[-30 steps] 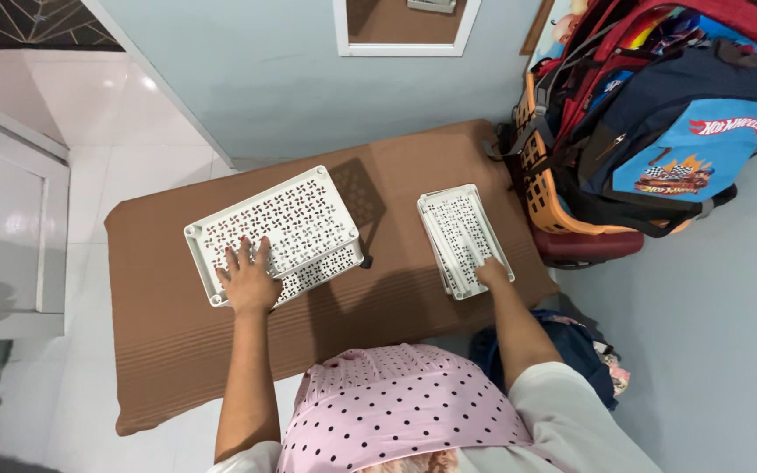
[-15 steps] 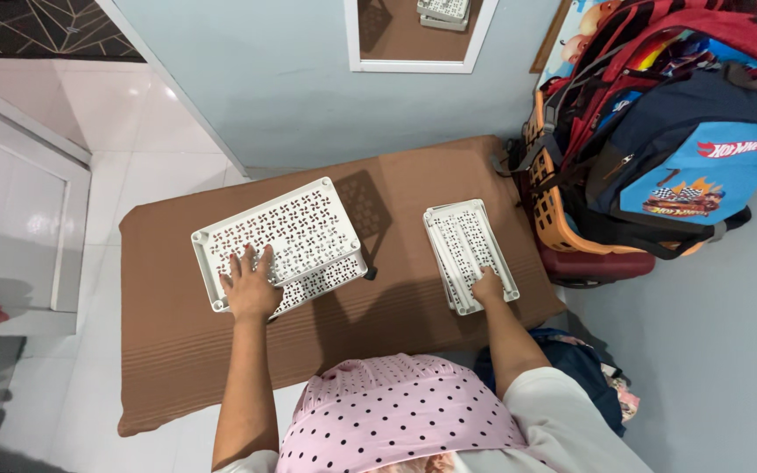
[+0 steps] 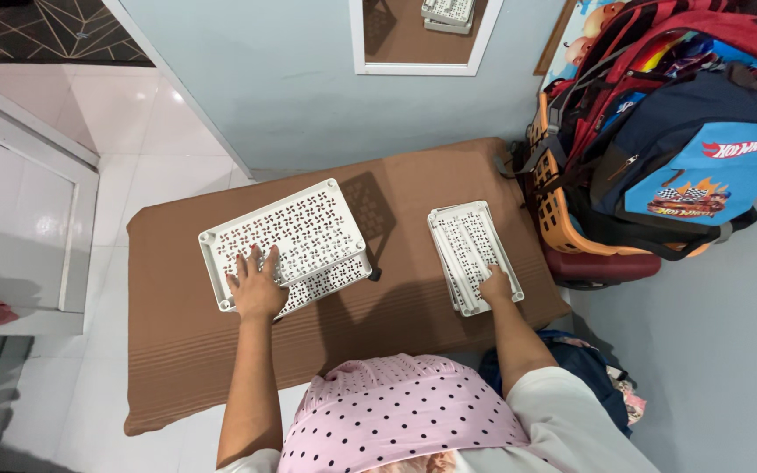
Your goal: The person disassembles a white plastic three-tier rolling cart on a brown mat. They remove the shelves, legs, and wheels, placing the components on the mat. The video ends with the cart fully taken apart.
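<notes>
Head camera looks straight down at a low brown surface (image 3: pixel 221 368) pushed against a pale blue wall (image 3: pixel 308 88). The left hand (image 3: pixel 258 287) lies flat, fingers spread, on the near edge of a large white perforated tray (image 3: pixel 295 229), which sits on a second tray of the same kind (only its front strip shows beneath). That hand presses down on the tray and grips nothing. The trays are on the left half of the brown surface, turned a little askew to its edges.

The right hand (image 3: pixel 495 285) rests on the near end of a stack of narrow white perforated panels (image 3: pixel 470 250), which lies on the right half of the surface, well apart from the trays. Its fingers are laid on the top panel; whether they curl round the edge cannot be told from here.

Just beside the panels, to the right, an orange basket (image 3: pixel 547 206) stands loaded with backpacks (image 3: pixel 694 149) in blue and red. A white-framed mirror (image 3: pixel 422 39) hangs on the wall above. White floor tiles (image 3: pixel 116 131) lie to the left.
</notes>
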